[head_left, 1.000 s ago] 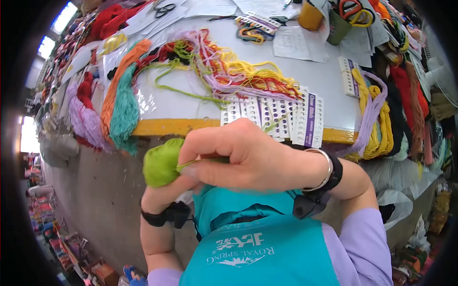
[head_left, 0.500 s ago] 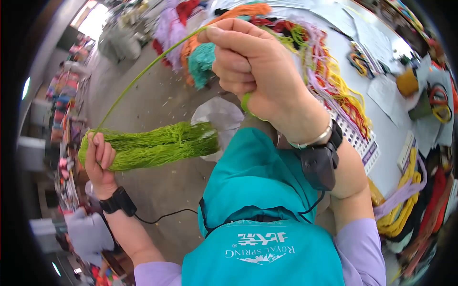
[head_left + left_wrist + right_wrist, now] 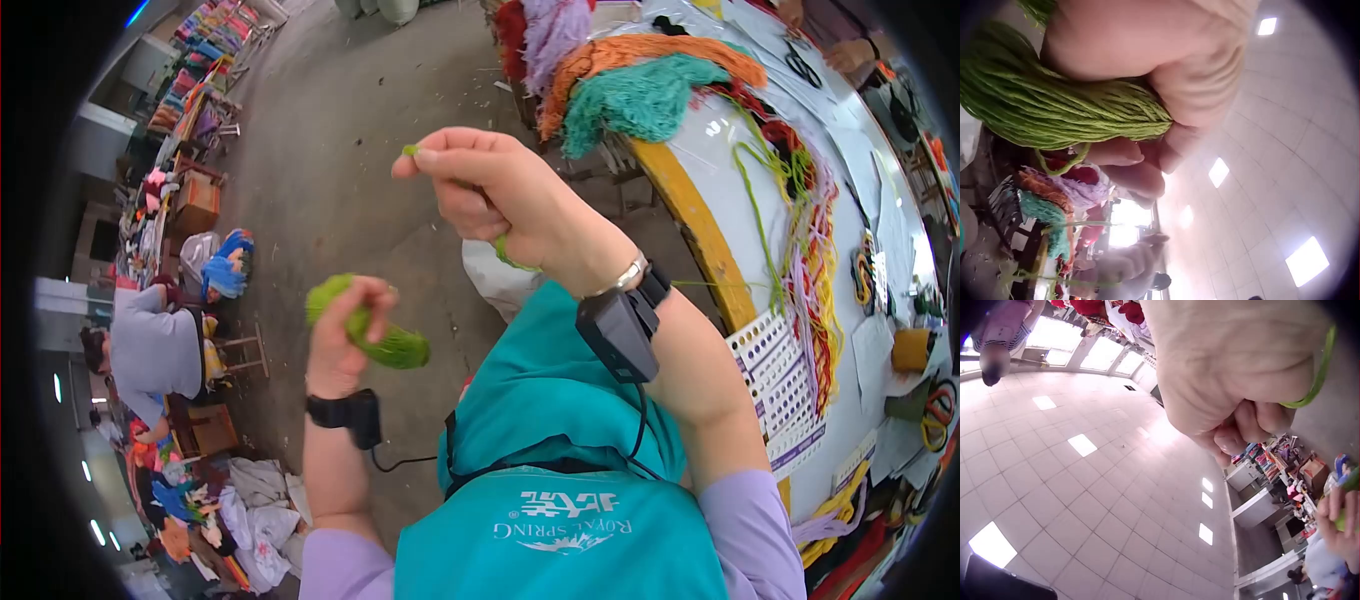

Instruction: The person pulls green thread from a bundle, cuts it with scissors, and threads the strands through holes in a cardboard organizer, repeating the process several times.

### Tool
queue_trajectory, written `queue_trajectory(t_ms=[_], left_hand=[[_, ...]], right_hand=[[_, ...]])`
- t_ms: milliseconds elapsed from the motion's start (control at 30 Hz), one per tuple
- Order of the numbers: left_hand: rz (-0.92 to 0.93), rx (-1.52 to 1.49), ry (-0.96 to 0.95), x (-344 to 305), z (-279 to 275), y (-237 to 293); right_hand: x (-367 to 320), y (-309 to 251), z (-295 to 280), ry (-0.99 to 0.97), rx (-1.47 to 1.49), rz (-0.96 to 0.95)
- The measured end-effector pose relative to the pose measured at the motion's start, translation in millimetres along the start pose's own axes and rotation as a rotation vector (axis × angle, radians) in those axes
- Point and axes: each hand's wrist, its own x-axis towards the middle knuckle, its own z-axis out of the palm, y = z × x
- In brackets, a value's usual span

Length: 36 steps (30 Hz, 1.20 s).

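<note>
In the head view my left hand [image 3: 345,330] grips a skein of bright green yarn [image 3: 402,348] above the floor. The left wrist view shows its many strands [image 3: 1066,115] bunched between thumb and fingers, with one loose loop hanging below. My right hand [image 3: 505,185] is raised higher and further right, its thumb and index finger pinching a bit of green yarn [image 3: 409,150]. The other right fingers are curled in. A green strand [image 3: 512,256] comes out at the little-finger side of that hand, seen again as a curved green strand [image 3: 1319,381] in the right wrist view.
On my right stands a table with a yellow edge [image 3: 690,220]. It bears a teal yarn bundle [image 3: 640,100], an orange bundle [image 3: 660,55], mixed loose threads [image 3: 815,270], punched thread cards [image 3: 775,370] and scissors [image 3: 800,65]. Another person [image 3: 155,345] is at the left.
The view has swung left, off the table. Both hands were together, then spread wide with a strand stretched between them; now they are closer, and the skein looks bunched rather than hanging at length.
</note>
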Motion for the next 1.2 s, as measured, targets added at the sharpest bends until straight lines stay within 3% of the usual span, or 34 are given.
queue_trajectory(t_ms=[67, 167, 233, 333, 400, 567, 767, 1000, 1200], left_hand=[[-0.193, -0.030, -0.018, 12, 25, -7], [-0.272, -0.333, -0.110, 43, 9, -58], [-0.241, -0.542, -0.192, 61, 12, -58], [-0.188, -0.695, -0.198, 74, 1, -67], [-0.183, -0.724, -0.211, 77, -5, -72], [-0.244, -0.568, -0.203, 74, 21, -84], [-0.255, -0.414, -0.218, 71, 57, -98], [-0.225, -0.052, -0.306, 73, 43, -139], [-0.331, 0.050, -0.209, 94, 60, -193]], right_hand=[[4, 8, -4, -0.073, -0.079, 0.063], [-10, 41, -16, -0.138, -0.219, 0.156], [-29, 66, -45, -0.183, -0.333, 0.208], [-66, 90, -88, 0.081, -0.687, 0.340], [-92, 98, -112, 0.239, -0.762, 0.407], [-137, 116, -144, 0.481, -0.824, 0.425], [-168, 117, -140, 0.590, -0.759, 0.409], [-237, 143, -155, 0.719, -0.831, 0.467], [-267, 177, -183, 0.772, -1.477, 0.499]])
